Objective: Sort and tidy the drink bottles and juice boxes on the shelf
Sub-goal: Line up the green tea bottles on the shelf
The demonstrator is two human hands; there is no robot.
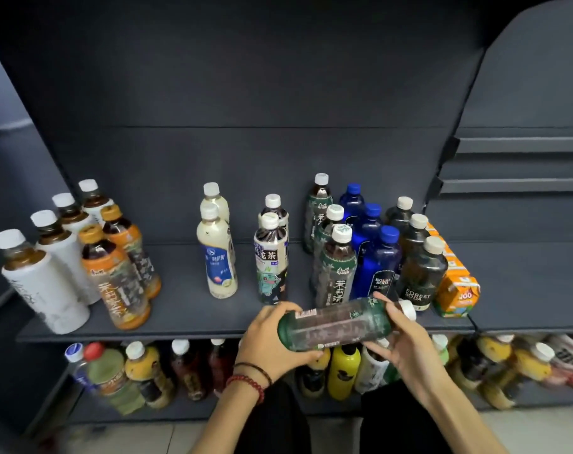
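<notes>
Holding the green tea bottle (337, 322) sideways just before the shelf (187, 322) edge: left hand (268, 339) curling round its base, right hand (406, 339) gripping near the cap. Seemingly mid-placement; next it is needing uprighting, then joining its row. Standing behind: three matching green bottles (335, 273), three blue bottles (376, 267), three dark sodas (421, 276), four white bottles (46, 283) at left

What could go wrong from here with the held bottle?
The green bottle lies sideways between left hand and right hand, in front of the shelf edge; a slip may drop it.
The green row stands close beside the blue bottles; adding it in front may topple them.
</notes>
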